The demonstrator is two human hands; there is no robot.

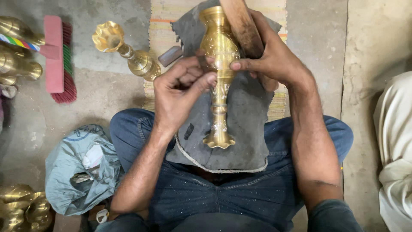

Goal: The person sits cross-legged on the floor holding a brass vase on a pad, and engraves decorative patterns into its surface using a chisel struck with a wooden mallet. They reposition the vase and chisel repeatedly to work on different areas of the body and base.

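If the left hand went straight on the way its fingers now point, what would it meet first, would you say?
The left hand points right, toward the brass vase, which its fingertips already touch or nearly touch. So it would press on the vase first, with the right hand just beyond, gripping it.

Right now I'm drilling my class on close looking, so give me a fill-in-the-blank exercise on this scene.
1. Both hands grip a tall vase made of ____.
2. The vase lies over a grey ____ spread on the person's lap.
3. The left hand holds the vase's stem, and the right hand grips its ____ body.
4. On the floor to the left lies a brush with a ____ back.

Missing words: brass; cloth; bulging; pink
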